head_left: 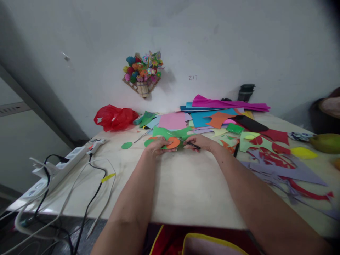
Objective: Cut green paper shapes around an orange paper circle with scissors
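In the middle of the table my left hand [158, 145] pinches a sheet of green paper [175, 132], its fingers lying by a round orange paper disc [174, 142] that rests against the sheet. My right hand [199, 142] is closed on scissors [192, 144] with dark handles. Their pale blades point left across the green paper, close to the disc. Part of another orange piece shows above my left fingers, beside a rounded green edge. A loose green paper circle [126, 145] lies to the left, near a thin metal rod [143, 136].
Coloured paper sheets [172, 121] and a black phone [251, 123] lie toward the wall. Paper scraps [281, 170] spread over the right side. A red plastic bag [115, 118] sits back left. A white power strip [61, 170] with cables runs along the left edge.
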The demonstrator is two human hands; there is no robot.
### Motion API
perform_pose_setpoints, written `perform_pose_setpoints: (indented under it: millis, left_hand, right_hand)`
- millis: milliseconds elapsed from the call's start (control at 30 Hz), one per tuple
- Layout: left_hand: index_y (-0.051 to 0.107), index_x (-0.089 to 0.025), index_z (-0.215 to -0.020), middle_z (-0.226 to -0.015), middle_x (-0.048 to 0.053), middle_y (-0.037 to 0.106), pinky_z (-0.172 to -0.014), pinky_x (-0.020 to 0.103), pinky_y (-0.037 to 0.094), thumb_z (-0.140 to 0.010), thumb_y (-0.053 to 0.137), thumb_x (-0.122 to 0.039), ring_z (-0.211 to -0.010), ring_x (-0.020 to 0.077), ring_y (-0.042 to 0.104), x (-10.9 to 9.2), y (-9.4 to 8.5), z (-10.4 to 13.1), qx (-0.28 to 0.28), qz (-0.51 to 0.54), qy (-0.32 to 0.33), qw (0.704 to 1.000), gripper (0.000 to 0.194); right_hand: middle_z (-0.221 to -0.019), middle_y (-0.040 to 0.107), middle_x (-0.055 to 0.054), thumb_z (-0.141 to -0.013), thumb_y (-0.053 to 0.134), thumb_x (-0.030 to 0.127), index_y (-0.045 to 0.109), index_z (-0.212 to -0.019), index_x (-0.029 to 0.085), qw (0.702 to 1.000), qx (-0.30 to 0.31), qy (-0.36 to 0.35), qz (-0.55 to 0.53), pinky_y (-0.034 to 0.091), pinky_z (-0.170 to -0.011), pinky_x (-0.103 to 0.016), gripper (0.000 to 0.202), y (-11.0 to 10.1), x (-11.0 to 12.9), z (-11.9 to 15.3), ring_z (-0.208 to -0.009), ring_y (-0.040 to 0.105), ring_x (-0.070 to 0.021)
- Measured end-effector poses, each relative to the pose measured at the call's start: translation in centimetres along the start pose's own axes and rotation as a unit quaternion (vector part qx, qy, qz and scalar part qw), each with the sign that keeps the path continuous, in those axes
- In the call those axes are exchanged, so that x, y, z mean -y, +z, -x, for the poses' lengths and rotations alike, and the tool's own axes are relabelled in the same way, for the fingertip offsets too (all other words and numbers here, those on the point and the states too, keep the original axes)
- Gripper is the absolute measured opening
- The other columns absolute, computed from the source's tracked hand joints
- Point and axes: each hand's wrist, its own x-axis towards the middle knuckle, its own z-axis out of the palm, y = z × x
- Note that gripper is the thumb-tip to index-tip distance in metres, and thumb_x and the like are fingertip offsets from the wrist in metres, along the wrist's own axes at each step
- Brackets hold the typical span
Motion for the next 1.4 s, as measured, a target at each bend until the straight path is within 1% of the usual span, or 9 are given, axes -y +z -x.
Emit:
perform_pose_setpoints:
  millis: [200, 467, 600, 800, 1000, 1100, 1167, 1300, 1400]
  left_hand:
    - [0.054, -0.014, -0.058, -0.063, 0.010, 0.072, -0.048, 0.019, 0.054, -0.078, 0.073, -0.008, -0.059, 0.0196, 0.073, 0.1, -0.3, -0.2, 0.012, 0.000, 0.007, 1.000, 0.028]
    - [0.051, -0.013, -0.056, -0.058, 0.009, 0.070, -0.048, 0.019, 0.054, -0.075, 0.074, -0.007, -0.053, 0.0179, 0.070, 0.3, -0.7, -0.5, 0.036, 0.011, 0.014, 0.999, 0.031]
    - [0.055, -0.012, -0.056, -0.058, 0.010, 0.069, -0.047, 0.019, 0.054, -0.075, 0.073, -0.006, -0.052, 0.0183, 0.070, 0.3, -0.8, -0.6, 0.047, 0.010, 0.013, 0.999, 0.027]
    - [0.060, -0.010, -0.059, -0.062, 0.012, 0.071, -0.046, 0.018, 0.052, -0.078, 0.071, -0.007, -0.061, 0.0203, 0.073, 0.2, -0.7, -0.5, 0.030, -0.011, 0.004, 0.999, 0.021]
    - [0.062, -0.011, -0.059, -0.062, 0.011, 0.072, -0.051, 0.019, 0.053, -0.078, 0.071, -0.009, -0.062, 0.0193, 0.073, 0.2, -0.5, -0.4, 0.007, -0.024, 0.007, 1.000, 0.022]
    - [0.065, -0.012, -0.060, -0.062, 0.012, 0.072, -0.054, 0.019, 0.054, -0.078, 0.073, -0.011, -0.062, 0.0194, 0.073, 0.2, -0.5, -0.3, 0.008, -0.027, 0.019, 0.999, 0.019]
    - [0.066, -0.012, -0.061, -0.062, 0.012, 0.072, -0.055, 0.020, 0.054, -0.076, 0.074, -0.012, -0.063, 0.0201, 0.073, 0.2, -0.4, -0.2, 0.007, -0.024, 0.033, 0.999, 0.017]
    - [0.059, -0.014, -0.059, -0.066, 0.009, 0.074, -0.053, 0.023, 0.055, -0.071, 0.079, -0.013, -0.062, 0.0211, 0.073, 0.2, -0.1, 0.0, -0.023, 0.008, 0.065, 0.998, 0.023]
    - [0.052, -0.015, -0.055, -0.066, 0.009, 0.073, -0.057, 0.026, 0.057, -0.070, 0.078, -0.012, -0.061, 0.0216, 0.073, 0.3, -0.1, -0.2, -0.034, 0.038, 0.091, 0.995, 0.030]
  right_hand:
    - [-0.047, 0.047, 0.007, -0.057, 0.082, 0.052, 0.075, -0.081, 0.015, 1.000, -0.003, 0.010, 0.002, 0.030, -0.042, -0.021, 0.045, 0.0, 0.3, 0.2, -0.041, 0.039, -0.0062]
    - [-0.047, 0.048, 0.006, -0.057, 0.082, 0.056, 0.077, -0.084, 0.015, 1.000, 0.005, 0.000, 0.011, 0.029, -0.042, -0.022, 0.050, -0.3, -0.2, -0.1, -0.041, 0.039, -0.0063]
    - [-0.047, 0.049, 0.006, -0.057, 0.082, 0.054, 0.078, -0.086, 0.015, 1.000, 0.008, -0.004, 0.005, 0.030, -0.042, -0.022, 0.049, -0.4, -0.5, -0.3, -0.040, 0.039, -0.0064]
    - [-0.048, 0.052, 0.006, -0.059, 0.083, 0.047, 0.078, -0.087, 0.015, 1.000, -0.001, 0.001, 0.004, 0.033, -0.041, -0.021, 0.043, -0.4, -0.6, -0.2, -0.039, 0.042, -0.0065]
    - [-0.052, 0.060, 0.003, -0.062, 0.084, 0.047, 0.073, -0.091, 0.015, 0.999, 0.012, 0.030, -0.038, 0.039, -0.037, -0.021, 0.044, -0.2, -0.6, 0.1, -0.037, 0.049, -0.0084]
    - [-0.051, 0.061, 0.002, -0.067, 0.081, 0.047, 0.069, -0.088, 0.016, 0.998, 0.015, 0.045, -0.052, 0.041, -0.037, -0.021, 0.040, -0.2, -0.4, 0.2, -0.036, 0.050, -0.0092]
    - [-0.050, 0.061, 0.002, -0.069, 0.079, 0.045, 0.066, -0.082, 0.016, 0.997, 0.022, 0.054, -0.051, 0.042, -0.037, -0.021, 0.035, -0.3, -0.2, 0.4, -0.036, 0.051, -0.0098]
    - [-0.049, 0.061, -0.001, -0.074, 0.072, 0.041, 0.058, -0.065, 0.017, 0.994, 0.056, 0.068, -0.064, 0.040, -0.037, -0.021, 0.030, -1.0, 0.1, 1.0, -0.036, 0.052, -0.0102]
    - [-0.048, 0.061, -0.002, -0.076, 0.067, 0.040, 0.062, -0.068, 0.015, 0.995, 0.054, 0.057, -0.064, 0.034, -0.035, -0.021, 0.027, -1.9, 0.3, 1.8, -0.035, 0.050, -0.0101]
